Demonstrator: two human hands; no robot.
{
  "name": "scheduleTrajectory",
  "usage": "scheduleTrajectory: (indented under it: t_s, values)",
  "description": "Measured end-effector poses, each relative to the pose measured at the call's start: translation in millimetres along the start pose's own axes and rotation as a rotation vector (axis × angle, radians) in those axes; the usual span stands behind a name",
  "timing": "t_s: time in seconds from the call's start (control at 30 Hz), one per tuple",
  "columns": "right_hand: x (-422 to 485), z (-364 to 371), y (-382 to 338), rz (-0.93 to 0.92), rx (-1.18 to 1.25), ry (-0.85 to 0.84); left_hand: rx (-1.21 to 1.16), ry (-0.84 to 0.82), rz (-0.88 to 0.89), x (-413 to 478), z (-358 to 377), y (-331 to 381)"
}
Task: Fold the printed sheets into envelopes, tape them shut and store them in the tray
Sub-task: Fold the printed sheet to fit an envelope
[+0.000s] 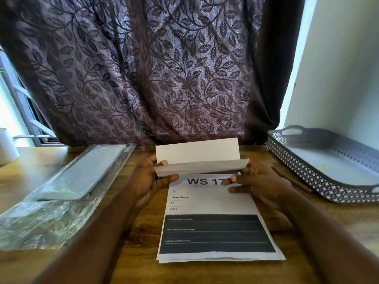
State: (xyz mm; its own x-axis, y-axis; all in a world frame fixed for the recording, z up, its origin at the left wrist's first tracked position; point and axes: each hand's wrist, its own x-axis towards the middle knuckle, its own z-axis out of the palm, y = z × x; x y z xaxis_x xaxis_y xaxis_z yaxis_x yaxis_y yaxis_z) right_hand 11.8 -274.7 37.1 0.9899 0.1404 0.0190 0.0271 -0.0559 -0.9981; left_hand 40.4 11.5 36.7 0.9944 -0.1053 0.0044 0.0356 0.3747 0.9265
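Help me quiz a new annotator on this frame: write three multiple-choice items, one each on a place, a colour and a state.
1. Where is the grey perforated tray?
A) On the table, at its right side
B) On the table, at its left side
C) On top of the printed sheets

2. What colour is the large block on the top printed sheet?
A) Red
B) Yellow
C) Black

3. What state is the held sheet in?
A) Flat and unfolded
B) Partly folded
C) Crumpled into a ball

Key:
1. A, the tray stands at the table's right side, by the wall.
2. C, the block across the sheet's lower half is black with faint lines.
3. B, the left hand and right hand hold its ends, with one panel standing up from a crease.
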Motion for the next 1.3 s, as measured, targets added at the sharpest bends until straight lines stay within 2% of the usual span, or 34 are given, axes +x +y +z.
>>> scheduleTrajectory:
  t_s: [0.17,0.27,0.53,0.63,0.7,0.8,1.0,1.13,1.3]
  values:
    - [4.1,2.8,0.9,-0.113,-0.037,0.104,-0.029,0.000,0.016,-0.1,1.8,-3.6]
    - [5.0,2.7,1.2,-0.133,-0.028,0.148,-0.033,-0.068,0.033,-0.4,4.2,-3.3]
    - [4.9,2.9,-0.1,-0.160,-0.043,0.249,0.296,-0.180,0.043,-5.0,7.0,-10.5]
    - [5.4,4.8,-0.8,-0.185,0.048,0.326,0.376,-0.199,0.062,-5.8,11.0,-10.5]
    - [5.0,8.0,-1.5,-0.176,0.214,0.343,0.400,-0.202,0.087,-6.1,15.1,-10.8]
    - [0.3,18.7,-2.8,-0.167,0.427,0.268,0.380,-0.201,0.132,-10.0,24.1,-11.2]
    - [-5.6,61.3,3.7,-0.132,0.245,-0.013,0.337,-0.212,0.175,-25.6,47.3,-20.6]
    - [-4.6,73.1,11.2,-0.075,0.201,-0.003,0.379,-0.222,0.202,-28.7,54.6,-26.3]
    - [-2.5,63.8,7.4,-0.114,0.256,0.046,0.395,-0.287,0.189,-27.7,52.0,-23.0]
